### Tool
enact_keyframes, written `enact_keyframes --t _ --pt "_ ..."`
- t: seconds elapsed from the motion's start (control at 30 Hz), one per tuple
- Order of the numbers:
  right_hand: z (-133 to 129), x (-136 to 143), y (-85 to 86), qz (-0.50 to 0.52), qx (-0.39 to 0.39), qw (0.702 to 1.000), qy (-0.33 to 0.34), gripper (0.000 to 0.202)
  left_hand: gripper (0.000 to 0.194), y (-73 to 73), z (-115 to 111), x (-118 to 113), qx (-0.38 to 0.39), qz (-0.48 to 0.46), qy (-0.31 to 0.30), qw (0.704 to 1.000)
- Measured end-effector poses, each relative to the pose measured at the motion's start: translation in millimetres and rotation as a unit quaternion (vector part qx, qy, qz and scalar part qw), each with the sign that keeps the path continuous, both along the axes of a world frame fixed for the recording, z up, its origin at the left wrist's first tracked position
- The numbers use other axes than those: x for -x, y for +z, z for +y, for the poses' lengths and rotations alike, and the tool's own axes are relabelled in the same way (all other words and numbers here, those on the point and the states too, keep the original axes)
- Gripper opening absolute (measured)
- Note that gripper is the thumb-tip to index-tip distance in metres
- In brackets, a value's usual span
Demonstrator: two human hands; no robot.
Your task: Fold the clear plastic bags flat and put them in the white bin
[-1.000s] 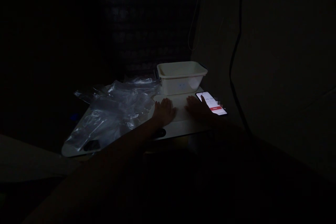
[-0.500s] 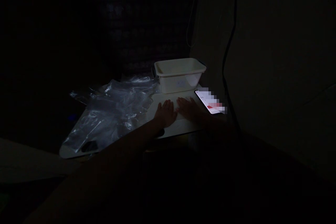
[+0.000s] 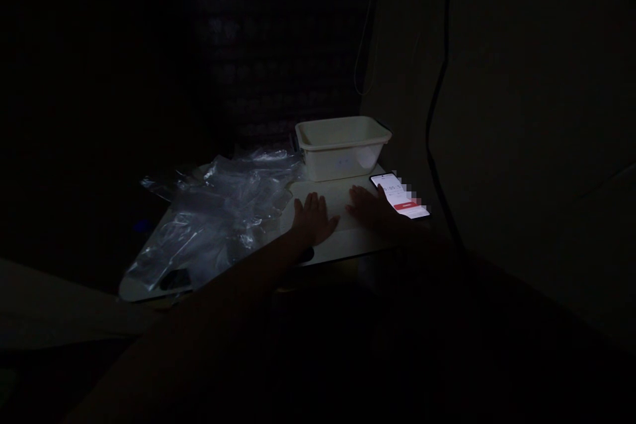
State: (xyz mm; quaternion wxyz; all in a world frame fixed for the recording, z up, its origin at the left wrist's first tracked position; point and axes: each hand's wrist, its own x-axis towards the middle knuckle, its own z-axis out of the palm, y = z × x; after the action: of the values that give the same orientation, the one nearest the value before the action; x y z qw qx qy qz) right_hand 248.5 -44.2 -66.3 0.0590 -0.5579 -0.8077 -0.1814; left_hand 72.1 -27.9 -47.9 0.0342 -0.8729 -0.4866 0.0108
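Lying crumpled at the left of the desk (image 3: pixel 342 248), the clear plastic bags (image 3: pixel 218 212) look untouched; left hand (image 3: pixel 312 217) rests flat, fingers spread, holding nothing; right hand (image 3: pixel 370 207) likewise, touching the lit phone (image 3: pixel 401 197).

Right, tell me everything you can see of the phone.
The phone is a slim dark-edged smartphone lying flat, screen up and lit, at the right edge of the white table. Its display glows white with a red bar; the text is unreadable. The right hand lies beside it, a fingertip at its near-left edge. The white tub stands just behind.
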Motion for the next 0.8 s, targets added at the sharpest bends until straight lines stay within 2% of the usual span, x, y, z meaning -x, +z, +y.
enact_keyframes --t 0.17,0.23,0.37,0.43,0.47,0.63,0.8 --pt "-0.3 -7.2 6.3 0.013 -0.029 0.999 -0.041 0.041 0.068 -0.5 0.0 2.4 -0.006 -0.021 0.001 1.000" --pt "2.0 -11.3 8.5 0.025 -0.065 0.996 -0.053 0.042 0.065 3.7 -1.2 5.6 -0.030 -0.040 -0.027 0.998" --pt "6.5 -18.7 10.1 0.050 -0.139 0.986 -0.073 0.045 0.043 18.6 -8.0 6.6 -0.091 -0.055 -0.189 0.976" --pt "5.7 -21.0 9.8 0.052 -0.155 0.983 -0.083 0.044 0.031 24.2 -13.9 1.5 -0.083 -0.038 -0.258 0.962" --pt "4.4 -21.8 9.6 0.049 -0.157 0.983 -0.087 0.044 0.028 25.7 -17.1 -2.1 -0.078 -0.029 -0.274 0.958" --pt "-1.7 -21.9 10.0 0.038 -0.162 0.982 -0.088 0.042 0.022 23.1 -29.0 -18.1 -0.088 -0.025 -0.280 0.955" --pt "0.8 -19.3 9.8 0.047 -0.156 0.983 -0.080 0.041 0.025 18.7 -29.4 -22.1 -0.092 -0.008 -0.259 0.961"
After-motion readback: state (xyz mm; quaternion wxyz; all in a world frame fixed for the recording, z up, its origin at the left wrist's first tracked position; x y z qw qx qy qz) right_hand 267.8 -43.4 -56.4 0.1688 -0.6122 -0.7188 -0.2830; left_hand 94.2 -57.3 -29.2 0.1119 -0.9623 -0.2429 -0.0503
